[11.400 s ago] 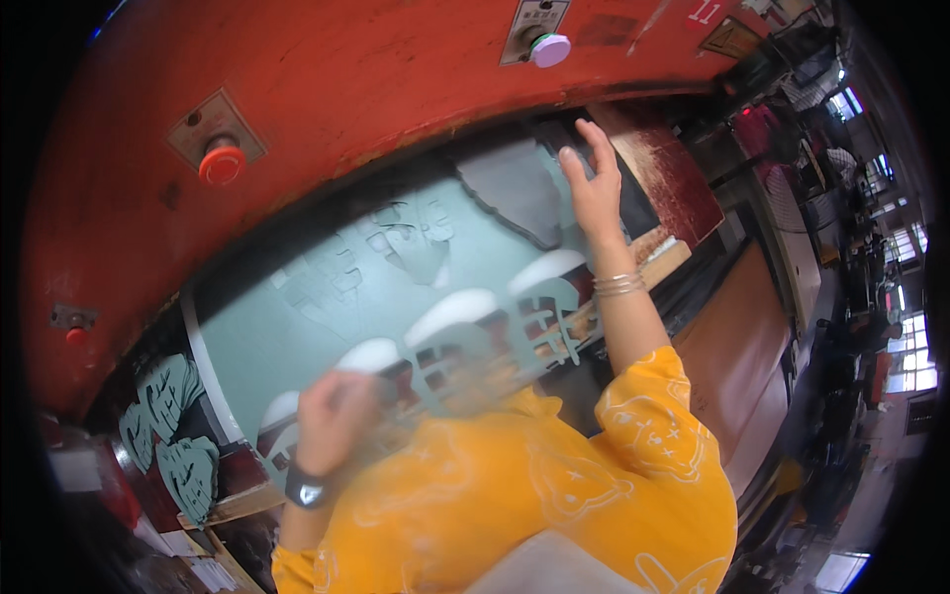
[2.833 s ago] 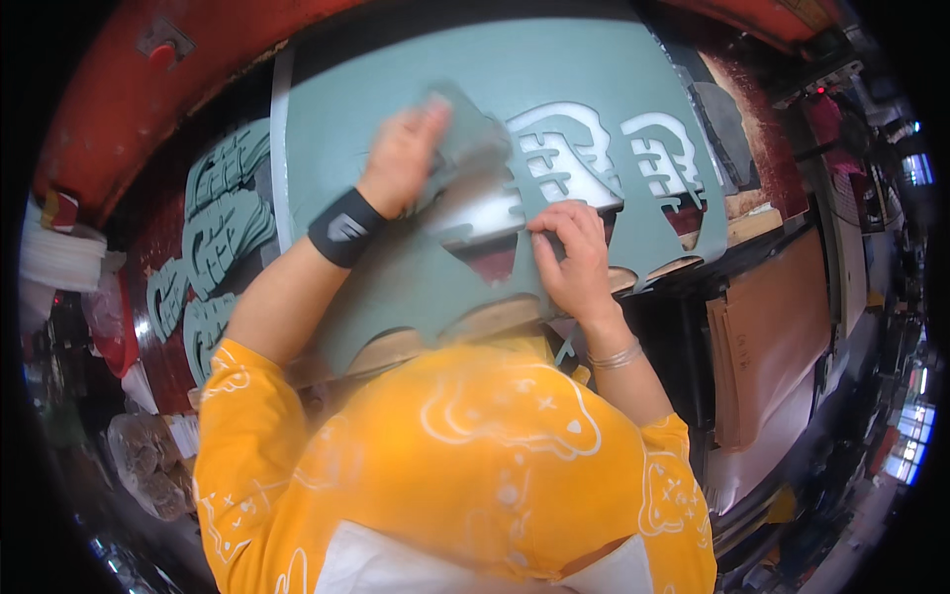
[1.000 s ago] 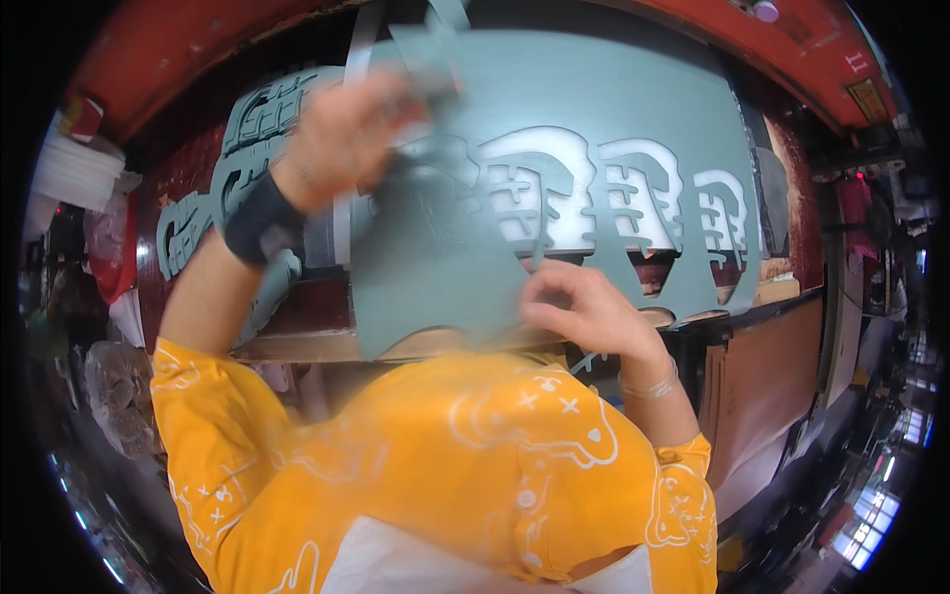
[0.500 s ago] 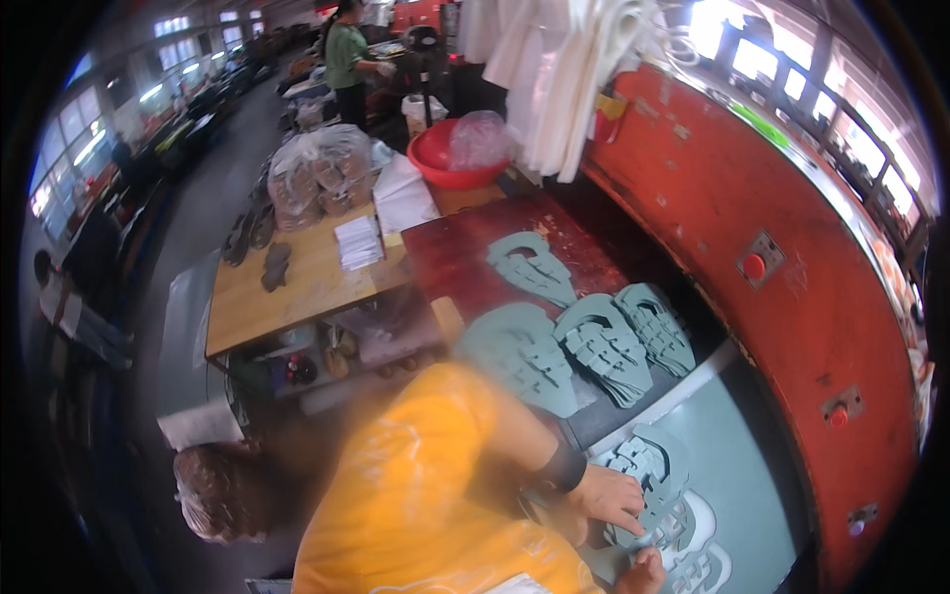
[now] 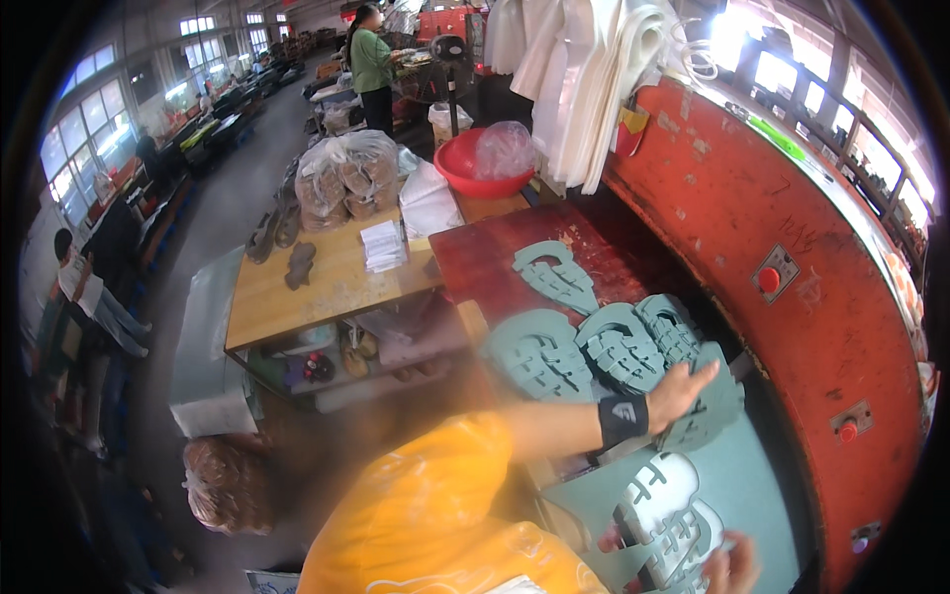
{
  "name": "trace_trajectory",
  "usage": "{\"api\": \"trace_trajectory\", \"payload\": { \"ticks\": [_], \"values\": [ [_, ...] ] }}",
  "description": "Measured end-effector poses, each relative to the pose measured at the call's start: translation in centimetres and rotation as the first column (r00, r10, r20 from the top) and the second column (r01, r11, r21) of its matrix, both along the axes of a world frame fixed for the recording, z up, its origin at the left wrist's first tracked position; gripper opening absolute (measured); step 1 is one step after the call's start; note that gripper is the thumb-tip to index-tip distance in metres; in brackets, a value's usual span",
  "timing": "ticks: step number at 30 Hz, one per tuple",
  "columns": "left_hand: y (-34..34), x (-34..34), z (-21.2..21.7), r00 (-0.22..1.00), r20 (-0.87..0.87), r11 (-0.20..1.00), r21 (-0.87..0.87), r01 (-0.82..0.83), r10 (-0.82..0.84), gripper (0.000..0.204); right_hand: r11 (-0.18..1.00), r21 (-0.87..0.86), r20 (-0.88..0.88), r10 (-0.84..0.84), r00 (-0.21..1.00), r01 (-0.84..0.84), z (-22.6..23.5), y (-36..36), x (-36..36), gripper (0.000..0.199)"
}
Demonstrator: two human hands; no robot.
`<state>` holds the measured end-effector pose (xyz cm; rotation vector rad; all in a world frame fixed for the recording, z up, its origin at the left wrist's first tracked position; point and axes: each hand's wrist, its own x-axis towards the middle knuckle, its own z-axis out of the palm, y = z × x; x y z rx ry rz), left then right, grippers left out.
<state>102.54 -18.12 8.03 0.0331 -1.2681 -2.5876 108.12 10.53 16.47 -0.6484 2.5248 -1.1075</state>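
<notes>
Since half a second ago, left hand has slid onto the green cut-out piece, fingers open and flat, beside the red press. Right hand: partly cropped, grip cannot tell. Risk: stacked cut-outs may slip if nudged.

1. A dark red bench runs along the red machine; teal foam sole cut-outs lie on it, overlapping one another.
2. Nearer, a teal foam sheet with sole-shaped holes lies flat on the machine bed.
3. Beside the red bench stands a wooden bench. It carries two filled clear bags, stacks of white paper, dark soles and a red basin.
</notes>
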Motion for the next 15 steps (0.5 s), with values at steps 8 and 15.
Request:
{"api": "trace_trajectory", "payload": {
  "ticks": [8, 15],
  "values": [
    [6.2, 5.2, -2.4, 0.988, 0.047, 0.966, -0.211, 0.153, -0.146, 0.04, 0.928, -0.363, -0.323, -0.209, 0.923, 0.083, -9.3, -10.1, -3.4, 0.025],
    [5.7, 3.6, -2.4, 0.995, 0.055, 0.936, -0.339, 0.092, -0.078, 0.042, 0.864, -0.503, -0.43, -0.262, 0.864, 0.012, -12.5, -9.2, -6.0, 0.017]
  ]
}}
